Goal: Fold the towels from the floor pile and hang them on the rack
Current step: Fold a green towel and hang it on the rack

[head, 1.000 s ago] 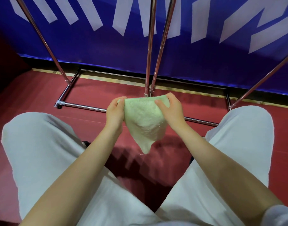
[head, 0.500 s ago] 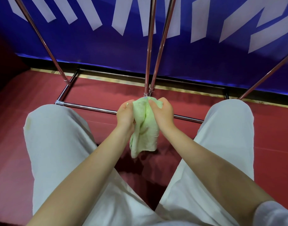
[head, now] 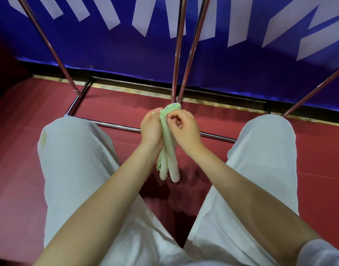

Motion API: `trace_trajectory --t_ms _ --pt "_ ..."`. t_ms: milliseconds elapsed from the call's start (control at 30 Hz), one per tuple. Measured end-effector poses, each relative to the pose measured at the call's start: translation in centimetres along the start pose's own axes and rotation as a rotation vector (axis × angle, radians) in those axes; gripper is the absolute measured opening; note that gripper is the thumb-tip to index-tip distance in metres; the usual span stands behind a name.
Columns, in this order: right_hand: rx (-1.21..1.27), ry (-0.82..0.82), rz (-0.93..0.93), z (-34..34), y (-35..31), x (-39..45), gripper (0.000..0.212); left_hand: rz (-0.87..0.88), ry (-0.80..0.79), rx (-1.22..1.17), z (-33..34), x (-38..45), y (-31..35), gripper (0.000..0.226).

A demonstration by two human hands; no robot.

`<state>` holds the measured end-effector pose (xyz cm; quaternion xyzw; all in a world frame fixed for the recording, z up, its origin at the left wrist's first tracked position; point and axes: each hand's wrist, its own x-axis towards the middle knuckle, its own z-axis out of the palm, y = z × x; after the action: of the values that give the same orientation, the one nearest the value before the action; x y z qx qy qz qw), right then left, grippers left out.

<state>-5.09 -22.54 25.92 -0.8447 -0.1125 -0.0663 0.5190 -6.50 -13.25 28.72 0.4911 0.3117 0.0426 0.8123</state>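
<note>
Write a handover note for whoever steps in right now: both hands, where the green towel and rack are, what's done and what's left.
Left hand: grips the top of the pale green terry towel.
Right hand: pinches the same top edge.
The towel hangs between the knees, folded into a narrow strip, above the red floor.
The chrome tube rack stands just ahead; no towel shows on its visible bars.
Done: folding well along.
Left: hang it on the rack. The floor pile is out of view.

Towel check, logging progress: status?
Left hand grips towel; right hand pinches its top. Towel folded narrow, hanging. Rack ahead, nothing between.
</note>
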Motion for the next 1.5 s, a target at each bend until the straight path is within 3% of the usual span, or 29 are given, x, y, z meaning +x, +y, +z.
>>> trace_trajectory --t_ms 33,133,200,333,633,767,933,1133,1300,1500 --pt "-0.066 0.032 -0.040 -0.1 0.3 0.1 0.004 0.011 -0.010 0.009 0.0 0.0 0.1 0.015" --pt "-0.064 0.133 -0.025 -0.8 0.4 0.4 0.034 0.043 -0.070 0.066 -0.1 -0.1 0.4 0.016" --pt "0.032 0.103 0.059 -1.5 0.1 0.7 0.051 0.076 -0.121 0.096 -0.1 -0.3 0.8 0.016" --pt "0.206 -0.044 0.232 -2.0 -0.1 1.0 0.028 0.166 -0.169 0.197 -0.6 -0.4 0.9 0.022" --pt "0.239 0.058 0.291 -2.3 0.0 0.5 0.015 0.365 -0.252 0.452 -0.6 -2.0 -0.9 0.025" --pt "0.358 0.010 0.280 -2.4 -0.5 -0.3 0.028 0.338 -0.197 0.344 -0.9 -2.0 -0.8 0.024" --pt "0.526 -0.162 0.306 -1.5 -0.2 -1.9 0.004 0.286 -0.176 0.145 -1.8 -1.4 0.8 0.020" --pt "0.362 -0.444 0.409 0.4 2.0 -2.3 0.031 0.292 -0.133 0.076 -2.6 -0.9 1.4 0.020" --pt "0.229 -0.445 0.427 1.8 2.6 -2.3 0.027 0.290 -0.144 0.030 -2.7 -1.0 1.9 0.019" --pt "0.401 -0.328 0.585 2.7 2.9 -2.0 0.023 0.309 -0.092 -0.074 -3.4 0.7 3.3 0.018"
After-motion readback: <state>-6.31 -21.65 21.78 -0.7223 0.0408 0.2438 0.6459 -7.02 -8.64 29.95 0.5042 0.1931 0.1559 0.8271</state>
